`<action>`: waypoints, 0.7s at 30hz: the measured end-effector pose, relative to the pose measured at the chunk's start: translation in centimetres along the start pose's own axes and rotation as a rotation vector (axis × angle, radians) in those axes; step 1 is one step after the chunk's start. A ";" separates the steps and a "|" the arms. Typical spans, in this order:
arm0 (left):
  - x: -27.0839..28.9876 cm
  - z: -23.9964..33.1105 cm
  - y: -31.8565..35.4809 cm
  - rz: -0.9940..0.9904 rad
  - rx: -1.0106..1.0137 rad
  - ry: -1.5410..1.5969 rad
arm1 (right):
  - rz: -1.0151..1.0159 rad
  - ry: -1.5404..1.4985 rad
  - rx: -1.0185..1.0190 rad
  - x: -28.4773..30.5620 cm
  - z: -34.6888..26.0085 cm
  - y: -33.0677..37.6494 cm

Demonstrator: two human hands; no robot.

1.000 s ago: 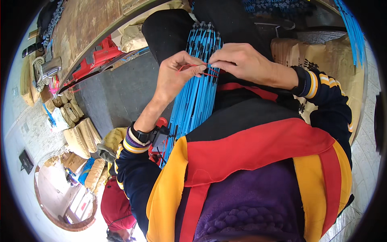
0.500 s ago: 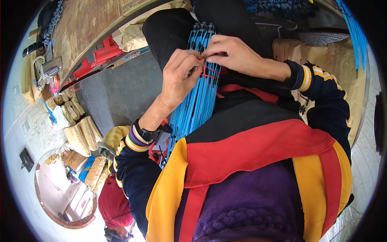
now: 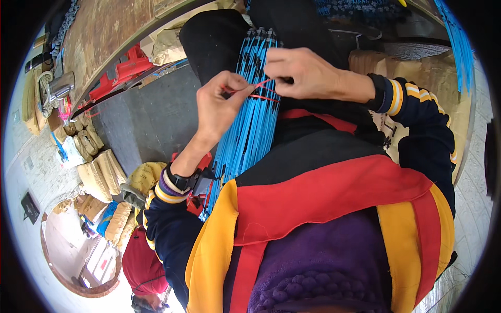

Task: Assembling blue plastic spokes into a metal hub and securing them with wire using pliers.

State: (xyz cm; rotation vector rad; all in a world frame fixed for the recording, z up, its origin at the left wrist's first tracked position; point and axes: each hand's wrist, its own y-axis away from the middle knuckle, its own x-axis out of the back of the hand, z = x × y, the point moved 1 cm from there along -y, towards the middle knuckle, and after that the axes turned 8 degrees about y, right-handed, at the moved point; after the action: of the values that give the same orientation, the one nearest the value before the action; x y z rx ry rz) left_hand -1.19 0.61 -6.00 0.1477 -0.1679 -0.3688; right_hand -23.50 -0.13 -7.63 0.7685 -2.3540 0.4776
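A long bundle of thin blue strips (image 3: 244, 136) with black pieces along it and dark tips at its far end rests on my lap. A red string (image 3: 265, 98) passes across the bundle near its upper part. My left hand (image 3: 220, 101) is closed in a pinch on one end of that string, at the bundle's left side. Opposite it, my right hand (image 3: 302, 73) pinches the other end, just above the strips. Between the two hands the string is stretched over the bundle. Fingertips partly hide the string's ends.
A worn wooden tabletop (image 3: 112, 34) lies at the far left, with red parts (image 3: 122, 75) under its edge. Brown paper sacks (image 3: 102, 175) are stacked on the left. More blue strips (image 3: 459, 52) hang at the far right. Another person in a dark red head covering (image 3: 143, 261) is at lower left.
My hands have moved apart, the left one leftward, the right one slightly right. The red string, bunched at the fingers before, is now drawn out between them.
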 end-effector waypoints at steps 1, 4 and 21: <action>0.5 0.1 0.0 -0.007 -0.017 0.012 | -0.010 0.097 0.052 -0.1 0.0 0.7; 3.9 -0.3 -0.6 -0.150 0.374 0.141 | 0.066 0.309 0.217 1.1 -0.7 1.7; 6.2 7.0 1.1 -0.313 0.276 0.130 | -0.112 0.520 -0.001 7.0 10.0 3.4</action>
State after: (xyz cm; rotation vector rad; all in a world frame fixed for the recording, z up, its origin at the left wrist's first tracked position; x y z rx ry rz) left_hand 3.54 -1.45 1.82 0.4730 -0.0661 -0.6454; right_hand -34.49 -5.35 -11.06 0.6744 -1.8207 0.5519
